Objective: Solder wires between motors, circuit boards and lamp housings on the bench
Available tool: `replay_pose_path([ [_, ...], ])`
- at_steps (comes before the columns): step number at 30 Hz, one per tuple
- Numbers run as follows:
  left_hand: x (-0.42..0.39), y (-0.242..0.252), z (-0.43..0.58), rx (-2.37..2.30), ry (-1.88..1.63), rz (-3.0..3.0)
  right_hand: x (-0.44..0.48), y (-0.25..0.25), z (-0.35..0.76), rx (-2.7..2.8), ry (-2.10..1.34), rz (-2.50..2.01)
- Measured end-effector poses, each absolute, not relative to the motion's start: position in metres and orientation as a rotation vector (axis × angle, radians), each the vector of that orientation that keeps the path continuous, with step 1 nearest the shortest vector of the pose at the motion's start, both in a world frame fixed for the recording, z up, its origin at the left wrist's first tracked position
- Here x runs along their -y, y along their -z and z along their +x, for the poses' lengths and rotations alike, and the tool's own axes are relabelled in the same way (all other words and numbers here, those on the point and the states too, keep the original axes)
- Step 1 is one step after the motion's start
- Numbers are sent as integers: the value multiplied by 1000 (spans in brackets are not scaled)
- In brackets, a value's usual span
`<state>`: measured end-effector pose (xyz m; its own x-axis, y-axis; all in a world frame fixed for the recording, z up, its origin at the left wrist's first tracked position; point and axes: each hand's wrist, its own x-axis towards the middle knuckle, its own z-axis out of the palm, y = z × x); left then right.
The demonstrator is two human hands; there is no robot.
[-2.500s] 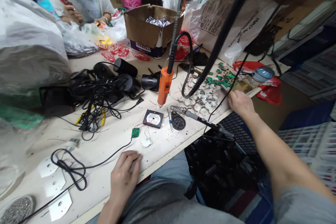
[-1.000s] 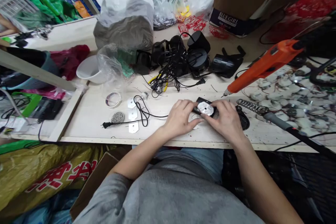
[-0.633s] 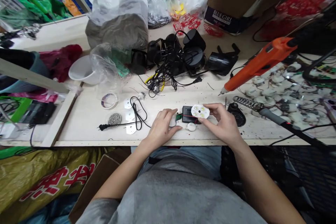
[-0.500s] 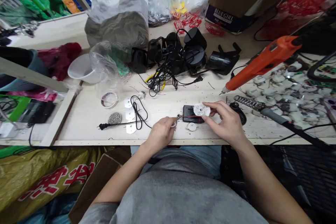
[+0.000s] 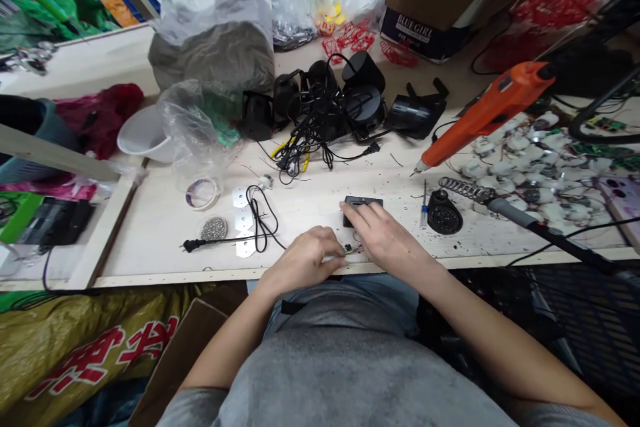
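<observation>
My left hand (image 5: 311,256) is closed in a pinch near the table's front edge, with a small circuit board (image 5: 349,249) with thin wires at its fingertips. My right hand (image 5: 387,239) lies palm down, its fingers curled over the front of a black rectangular box (image 5: 364,201). Its thumb is hidden, and so is whatever lies under the palm; the white round plate is out of sight. A black power cord (image 5: 261,221) with a plug runs from the left toward my left hand, beside several white metal plates (image 5: 244,218).
An orange electric screwdriver (image 5: 485,113) hangs at the right. Near it are a blue screwdriver (image 5: 424,215), a soldering iron (image 5: 520,215) in a coil holder and a heap of white motors (image 5: 530,167). Black housings (image 5: 365,107) with cords stand behind. A tape roll (image 5: 203,193) lies left.
My right hand has turned palm down and come left and lower over the black box, covering the white plate. My left hand has shifted slightly down with the circuit board. The view has shifted a little.
</observation>
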<state>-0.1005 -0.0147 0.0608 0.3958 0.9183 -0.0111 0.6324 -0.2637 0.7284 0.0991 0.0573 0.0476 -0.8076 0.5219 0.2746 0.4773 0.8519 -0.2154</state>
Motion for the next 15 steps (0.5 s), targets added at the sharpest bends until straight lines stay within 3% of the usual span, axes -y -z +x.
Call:
replay_pose_path([
  [4, -3, -55, -93, -1545, -819, 1882, -52, -46, 121, 2330, -521, -864],
  [8, -21, -51, -79, -1547, -851, 1980, -33, -32, 138, 1976, -446, -1172],
  [15, -36, -45, -70, -1547, -736, 2087, -2, 1, 116, 2022, -308, -1305],
])
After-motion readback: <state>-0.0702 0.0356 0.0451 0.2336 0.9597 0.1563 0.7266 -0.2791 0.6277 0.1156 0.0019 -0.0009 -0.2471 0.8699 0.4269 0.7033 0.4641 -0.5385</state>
